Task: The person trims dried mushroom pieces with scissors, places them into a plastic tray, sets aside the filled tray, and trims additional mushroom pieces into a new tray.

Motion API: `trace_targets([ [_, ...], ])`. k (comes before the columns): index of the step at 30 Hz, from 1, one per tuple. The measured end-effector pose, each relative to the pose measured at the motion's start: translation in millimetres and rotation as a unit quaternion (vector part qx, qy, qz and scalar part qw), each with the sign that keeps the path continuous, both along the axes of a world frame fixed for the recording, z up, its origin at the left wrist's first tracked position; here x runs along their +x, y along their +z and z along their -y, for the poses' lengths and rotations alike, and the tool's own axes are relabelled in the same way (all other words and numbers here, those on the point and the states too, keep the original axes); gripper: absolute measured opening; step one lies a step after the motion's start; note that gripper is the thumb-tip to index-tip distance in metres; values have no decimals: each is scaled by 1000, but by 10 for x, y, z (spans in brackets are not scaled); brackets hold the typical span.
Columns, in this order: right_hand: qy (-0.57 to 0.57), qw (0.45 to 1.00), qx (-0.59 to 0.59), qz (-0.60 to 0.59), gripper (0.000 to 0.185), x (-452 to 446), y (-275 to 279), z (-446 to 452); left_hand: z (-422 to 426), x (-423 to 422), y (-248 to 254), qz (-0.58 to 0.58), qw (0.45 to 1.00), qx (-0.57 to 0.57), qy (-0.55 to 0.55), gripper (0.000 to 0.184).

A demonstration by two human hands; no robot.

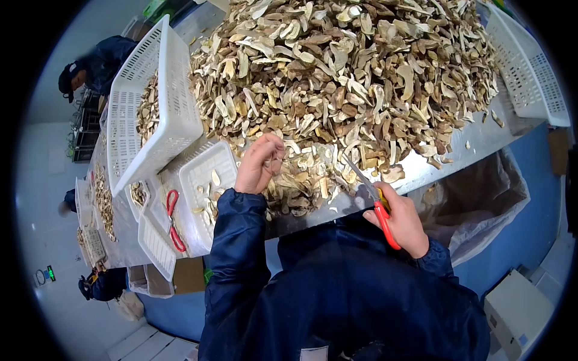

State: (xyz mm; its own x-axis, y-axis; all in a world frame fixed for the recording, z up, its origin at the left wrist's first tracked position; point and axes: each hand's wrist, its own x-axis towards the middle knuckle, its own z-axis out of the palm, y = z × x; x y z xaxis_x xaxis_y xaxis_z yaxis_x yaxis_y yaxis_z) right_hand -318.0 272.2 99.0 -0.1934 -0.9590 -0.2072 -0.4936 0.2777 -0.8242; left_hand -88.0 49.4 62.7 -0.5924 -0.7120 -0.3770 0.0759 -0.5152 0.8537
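My left hand (260,163) is over the near edge of a big heap of sliced dried mushrooms (355,78). Its fingers are curled in, and whatever may be between them is too small to make out. In my right hand (406,224) is a pair of scissors (386,224) with red and yellow handles. The blades point up and left toward loose slices on the metal table (421,174). Between my hands lies a thin spread of mushroom pieces (301,189). Beside my left wrist, a small white tray (226,157) holds a few slices.
A tall white perforated basket (180,114) with slices stands at left, another basket (530,78) at far right. Red-handled scissors (172,210) lie left of the small tray. Below the table edge is a lined bin (481,198). Other people (102,63) are at far left.
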Motion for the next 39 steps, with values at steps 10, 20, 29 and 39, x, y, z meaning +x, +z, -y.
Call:
trace_targets([
  [10,-3,1000,17,8,55,-19,-15,-42,-418,-348,-33,397,657,-634,-97,23],
  [20,-4,1000,10,12,54,-43,-1,-16,-324,337,245,389,833,-377,114,18],
  [29,5,1000,11,13,55,-30,-4,53,-288,893,292,530,714,-457,-9,27],
  [39,-7,1000,21,-2,52,-15,139,-10,-134,-395,-213,379,686,-621,-8,15],
])
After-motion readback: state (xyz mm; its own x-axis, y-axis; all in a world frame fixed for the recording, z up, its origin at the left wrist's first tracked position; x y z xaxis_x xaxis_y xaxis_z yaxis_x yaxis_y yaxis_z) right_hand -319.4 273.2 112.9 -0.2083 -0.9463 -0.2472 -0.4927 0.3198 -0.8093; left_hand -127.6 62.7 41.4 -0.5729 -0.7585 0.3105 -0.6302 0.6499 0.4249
